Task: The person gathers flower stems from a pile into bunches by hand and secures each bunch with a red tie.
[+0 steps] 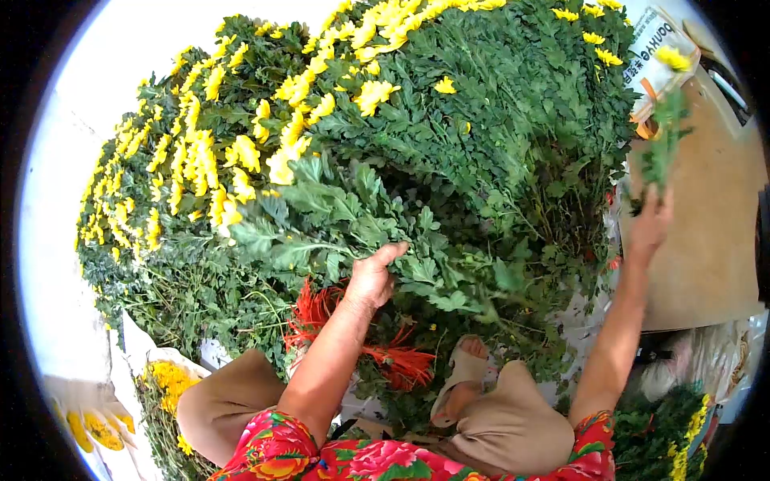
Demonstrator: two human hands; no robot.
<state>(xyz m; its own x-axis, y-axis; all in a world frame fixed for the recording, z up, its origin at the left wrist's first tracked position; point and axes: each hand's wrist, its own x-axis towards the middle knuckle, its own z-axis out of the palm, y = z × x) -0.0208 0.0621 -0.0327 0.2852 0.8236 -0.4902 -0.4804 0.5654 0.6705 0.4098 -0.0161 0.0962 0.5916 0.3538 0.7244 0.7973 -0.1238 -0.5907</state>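
My left hand (pixel 373 276) is closed round a bunch of leafy green stems (pixel 345 212) at the centre, with yellow blooms at the bunch's upper left end. At the right, my right hand (pixel 651 220) holds a single flower stem (pixel 664 140) upright, its yellow bloom at the top, slightly blurred. Behind the bunch rises a large heap of yellow flowers with green leaves (pixel 497 104). Red ties (pixel 397 361) lie below my left hand, partly covered by my forearm.
A tan board (pixel 698 248) stands at the right, beside a white printed bag (pixel 646 48). More yellow flowers lie at the lower left (pixel 168 381) and lower right (pixel 686 441). My knees and a sandalled foot (pixel 465 381) are close below the heap.
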